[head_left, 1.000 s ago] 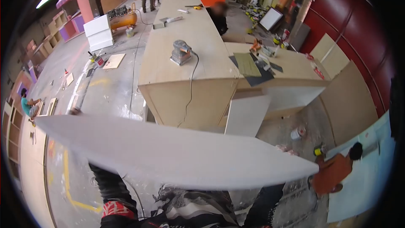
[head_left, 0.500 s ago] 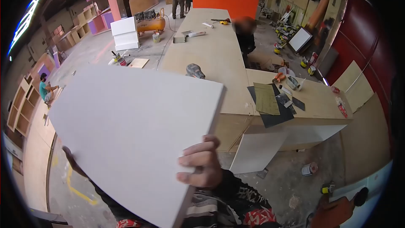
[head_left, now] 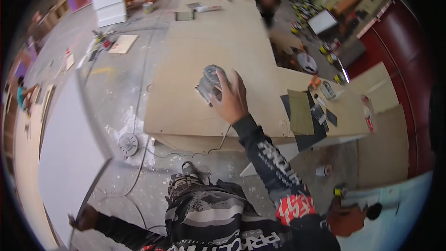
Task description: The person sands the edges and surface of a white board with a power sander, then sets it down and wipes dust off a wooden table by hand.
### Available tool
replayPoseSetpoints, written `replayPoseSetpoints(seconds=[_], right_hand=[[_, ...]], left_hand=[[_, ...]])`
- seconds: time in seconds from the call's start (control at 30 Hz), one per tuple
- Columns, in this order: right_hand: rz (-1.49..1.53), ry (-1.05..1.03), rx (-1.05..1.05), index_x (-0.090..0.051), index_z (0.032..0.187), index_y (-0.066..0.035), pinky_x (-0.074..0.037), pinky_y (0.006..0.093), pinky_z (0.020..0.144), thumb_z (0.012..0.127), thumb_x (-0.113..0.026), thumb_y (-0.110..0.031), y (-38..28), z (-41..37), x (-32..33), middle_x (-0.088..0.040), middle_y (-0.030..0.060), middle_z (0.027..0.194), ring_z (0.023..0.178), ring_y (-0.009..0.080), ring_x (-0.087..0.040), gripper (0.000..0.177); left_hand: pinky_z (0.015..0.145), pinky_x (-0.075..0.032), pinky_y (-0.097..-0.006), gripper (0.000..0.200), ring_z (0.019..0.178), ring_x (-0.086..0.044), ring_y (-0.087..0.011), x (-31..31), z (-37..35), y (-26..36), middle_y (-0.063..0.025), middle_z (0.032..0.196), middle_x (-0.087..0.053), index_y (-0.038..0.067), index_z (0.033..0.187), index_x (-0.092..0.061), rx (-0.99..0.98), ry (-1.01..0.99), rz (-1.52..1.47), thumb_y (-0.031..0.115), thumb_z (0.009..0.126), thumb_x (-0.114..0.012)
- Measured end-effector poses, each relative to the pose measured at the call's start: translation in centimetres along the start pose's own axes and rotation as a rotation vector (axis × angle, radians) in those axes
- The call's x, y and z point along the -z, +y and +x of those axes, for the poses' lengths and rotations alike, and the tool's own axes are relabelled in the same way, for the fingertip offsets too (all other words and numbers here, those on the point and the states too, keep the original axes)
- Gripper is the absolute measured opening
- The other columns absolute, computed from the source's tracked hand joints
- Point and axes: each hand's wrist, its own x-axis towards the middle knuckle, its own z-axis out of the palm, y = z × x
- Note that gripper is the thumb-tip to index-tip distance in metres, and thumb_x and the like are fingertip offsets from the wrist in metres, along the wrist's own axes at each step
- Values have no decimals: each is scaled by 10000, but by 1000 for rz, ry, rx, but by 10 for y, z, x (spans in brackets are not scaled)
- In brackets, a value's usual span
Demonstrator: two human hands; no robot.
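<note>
At the lower left, my left hand point(head_left: 84, 218) grips the lower edge of a large white panel point(head_left: 69, 153), which stands steeply tilted beside me. My right hand point(head_left: 230, 97) reaches over the wooden tabletop point(head_left: 186, 56) and has its fingers around a grey power sander point(head_left: 209, 83). The fingers cover part of the sander's body. From the sander a cord hangs over the table's front edge to the floor.
Dark and olive sanding sheets point(head_left: 301, 111) lie on the right table wing. A co-worker point(head_left: 267, 7) is beyond the table, another person point(head_left: 346, 218) at lower right. A round metal disc point(head_left: 128, 144) and cords lie on the floor.
The white panel has swung from in front of me to the left, now held only by my left hand. My right hand has left it and moved onto the sander.
</note>
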Motion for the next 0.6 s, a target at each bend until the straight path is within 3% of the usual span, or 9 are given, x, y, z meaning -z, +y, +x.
replayPoseSetpoints(seconds=[0.13,0.2,0.3,0.4,0.6], right_hand=[[-189,-209,-238,-372,1435,-130,-436,500,978,752,-757,-328,22,48,-24,-440,251,1359,1207,437,-486,809],[16,-498,-359,-377,1426,-149,-496,485,888,728,-764,-374,22,61,-22,-562,226,1219,1063,401,-600,829],[-56,-441,-350,-386,1416,-164,-515,465,840,700,-785,-368,22,57,-14,-627,193,1088,964,378,-646,845],[51,-375,-424,-422,1380,-193,-521,468,814,680,-794,-342,39,39,16,-630,149,1091,948,374,-642,807],[-62,-170,-528,-480,1346,-207,-511,469,814,662,-783,-285,113,-19,82,-627,117,1043,1013,338,-599,753]], left_hand=[[776,-537,-441,456,860,-627,-313,-36,2,-10,-179,923,-621,-45,980,-577,-153,25,159,342,785,-721],[766,-538,-439,458,849,-628,-313,-54,-6,-7,-177,913,-622,-43,968,-578,-206,15,194,346,778,-728],[752,-540,-436,461,832,-630,-313,-80,-24,3,-174,897,-624,-40,951,-579,-256,3,210,352,767,-737],[743,-541,-434,463,820,-631,-313,-88,-37,17,-172,887,-625,-38,939,-580,-287,-6,222,356,759,-744],[714,-544,-428,471,785,-635,-314,-86,-61,58,-165,855,-628,-32,903,-583,-363,41,276,369,736,-763]])
